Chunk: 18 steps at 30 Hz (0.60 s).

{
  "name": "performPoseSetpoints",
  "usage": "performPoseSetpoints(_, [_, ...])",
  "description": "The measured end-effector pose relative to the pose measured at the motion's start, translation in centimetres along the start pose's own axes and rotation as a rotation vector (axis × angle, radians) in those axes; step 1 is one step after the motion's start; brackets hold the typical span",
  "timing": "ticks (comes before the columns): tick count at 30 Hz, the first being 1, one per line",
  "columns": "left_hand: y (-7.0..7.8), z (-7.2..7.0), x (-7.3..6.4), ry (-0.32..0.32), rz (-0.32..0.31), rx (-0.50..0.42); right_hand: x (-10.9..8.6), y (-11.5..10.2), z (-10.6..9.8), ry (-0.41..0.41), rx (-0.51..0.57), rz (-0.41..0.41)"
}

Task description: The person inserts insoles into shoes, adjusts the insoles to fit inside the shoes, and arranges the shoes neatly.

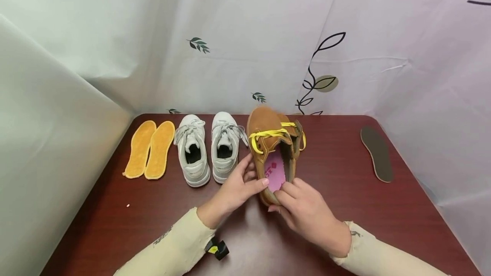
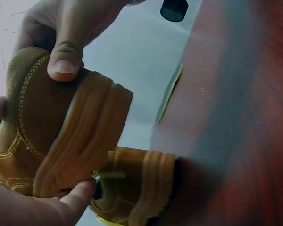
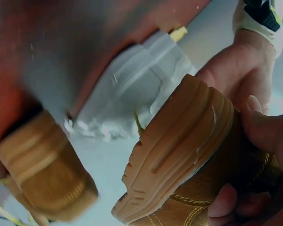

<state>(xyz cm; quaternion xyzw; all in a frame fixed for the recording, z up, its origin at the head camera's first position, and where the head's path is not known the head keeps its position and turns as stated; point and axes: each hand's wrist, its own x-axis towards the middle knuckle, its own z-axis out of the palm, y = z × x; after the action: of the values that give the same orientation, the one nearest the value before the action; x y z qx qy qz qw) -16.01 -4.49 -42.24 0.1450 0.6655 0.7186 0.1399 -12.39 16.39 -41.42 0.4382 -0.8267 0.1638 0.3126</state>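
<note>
Through the head camera I have the brown shoe [image 1: 265, 120] between both hands, above the table [image 1: 172, 208], toe pointing away and its opening turned up towards me. My left hand [image 1: 238, 185] grips its left side, thumb over the collar and fingers along the outside. My right hand [image 1: 308, 210] clasps the heel, thumb outside and fingertips dipped into the opening; I can't tell whether they pinch the pink insole [image 1: 274, 176], which lies inside the shoe. A yellow lace [image 1: 268, 133] crosses the front. The second brown shoe [image 1: 298, 137] is just right of the held one, partly hidden behind it. To the left, I see two white shoes [image 1: 225, 165] side by side, then two orange insoles [image 1: 159, 150]. A dark insole [image 1: 377, 154] lies well apart, near the table's right edge.
</note>
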Motion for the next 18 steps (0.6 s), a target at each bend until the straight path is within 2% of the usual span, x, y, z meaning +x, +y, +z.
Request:
performPoseSetpoints(6, [-1.5, -0.1, -0.7, 0.033, -0.056, 0.040, -1.0, -0.5, 1.7, -0.060, 0.021, 0.012])
performPoseSetpoints(12, [-1.8, -0.2, -2.0, 0.137, -0.067, 0.065, -1.0, -1.0, 2.1, -0.061, 0.077, 0.017])
performPoseSetpoints(18, [-2.2, -0.1, -2.2, 0.132, -0.080, 0.078, -1.2, -1.0, 2.7, -0.076, 0.098, 0.010])
